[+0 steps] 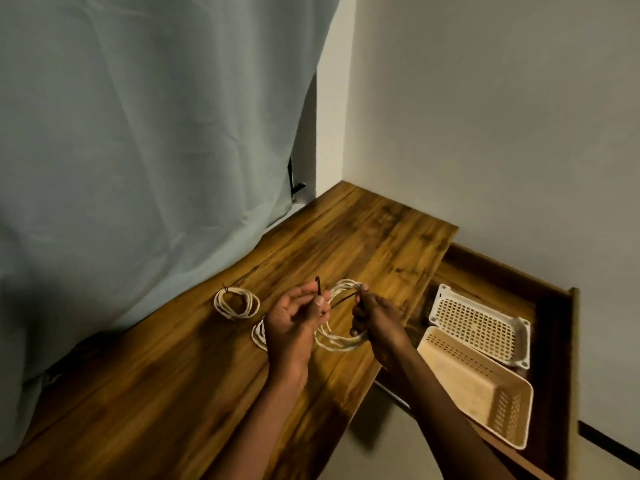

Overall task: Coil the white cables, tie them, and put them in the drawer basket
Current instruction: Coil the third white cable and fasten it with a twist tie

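Note:
Above the wooden table [173,393], my left hand [294,320] and my right hand [375,320] hold a loose coil of white cable [341,341]. A thin dark tie [341,299] stretches between them; my left fingers pinch one end, which sticks up, and my right fingers pinch the other against the coil's top. A second coil of white cable [236,303], bound with a dark tie, lies on the table to the left. Another white coil [259,336] shows partly behind my left hand.
An open wooden drawer [554,306] at the right holds two perforated plastic baskets: a white one [479,327] further back and a beige one [485,386] nearer. A pale curtain [138,133] hangs over the table's left. White walls meet at the corner.

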